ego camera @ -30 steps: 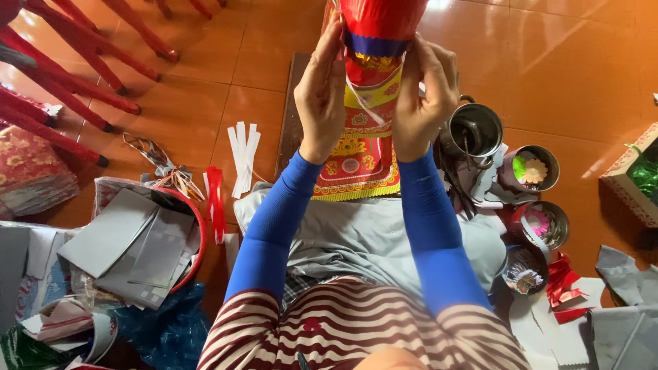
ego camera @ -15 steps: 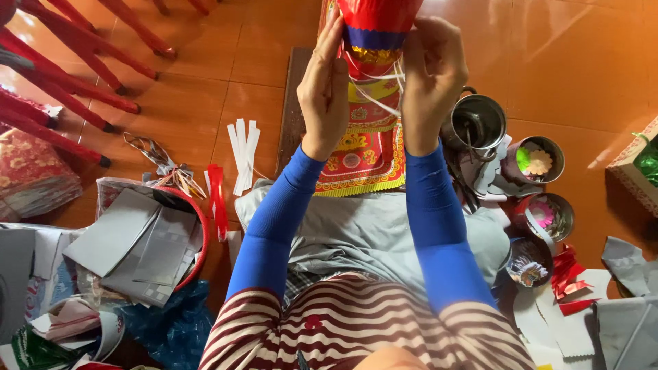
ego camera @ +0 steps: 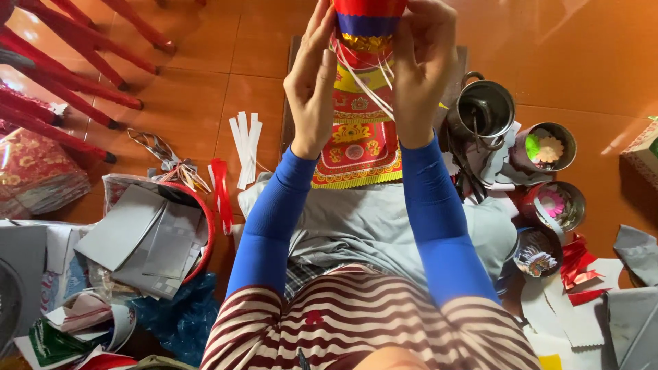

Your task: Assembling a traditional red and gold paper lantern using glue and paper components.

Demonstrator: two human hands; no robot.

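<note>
Below both hands: orange tile floor (ego camera: 562, 55), grey cloth (ego camera: 384, 226) over the lap, dark board (ego camera: 291, 82) under the work. Left of the left hand (ego camera: 312, 89): red basin (ego camera: 199, 226) stacked with grey card, red rods (ego camera: 75, 62) fanned across the tiles, 1 bunch of white strips (ego camera: 245, 140). Right of the right hand (ego camera: 421, 68): 1 steel mug (ego camera: 486, 109), 3 small tins (ego camera: 548, 147) with paper flowers, red and grey scraps nearer the knee.

Between the hands, raised near the top edge: paper cylinder (ego camera: 367, 17), red with a blue band, patterned red-and-yellow sheet (ego camera: 356, 147) hanging from it toward the lap. Left hand flat against the cylinder's side, fingers straight, steadying rather than clenched. Right hand closed in a pinch on thin white strips (ego camera: 373, 85) running down across the sheet.

Compared with 1 second ago: cylinder higher and closer to the camera, right hand shifted from cupping the side to pinching the strips. Judged from that: holding over, fastening or trimming with the strips in hand.
</note>
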